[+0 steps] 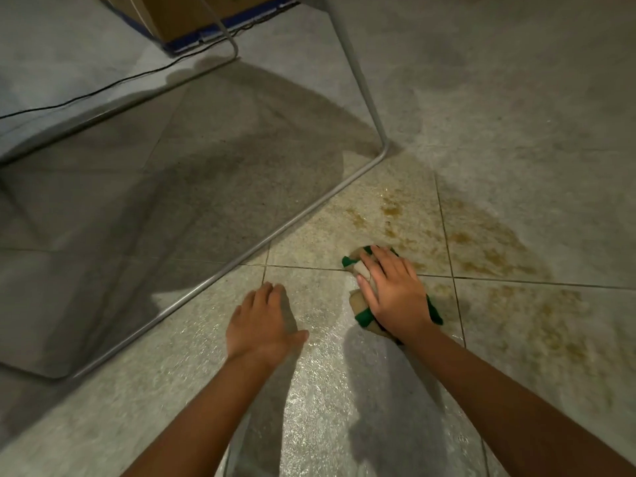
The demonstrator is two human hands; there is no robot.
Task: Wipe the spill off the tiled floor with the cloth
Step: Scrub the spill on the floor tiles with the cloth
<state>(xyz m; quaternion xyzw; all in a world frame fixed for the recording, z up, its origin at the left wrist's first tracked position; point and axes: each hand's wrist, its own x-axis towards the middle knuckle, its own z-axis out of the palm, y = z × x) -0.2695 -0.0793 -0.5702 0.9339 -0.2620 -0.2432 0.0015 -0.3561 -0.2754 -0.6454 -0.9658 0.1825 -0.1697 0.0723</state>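
A brownish spill spreads in smears and patches over the grey tiled floor, right of centre. My right hand presses down flat on a bunched green and beige cloth at the spill's left edge. The cloth shows only around my fingers and palm. My left hand rests flat on the floor to the left of the cloth, fingers spread, holding nothing. The tile between and below my hands looks wet and shiny.
A thin grey metal frame of a piece of furniture runs diagonally across the floor left of my hands, with a leg rising just above the spill. A black cable and a cardboard box lie at the far top left.
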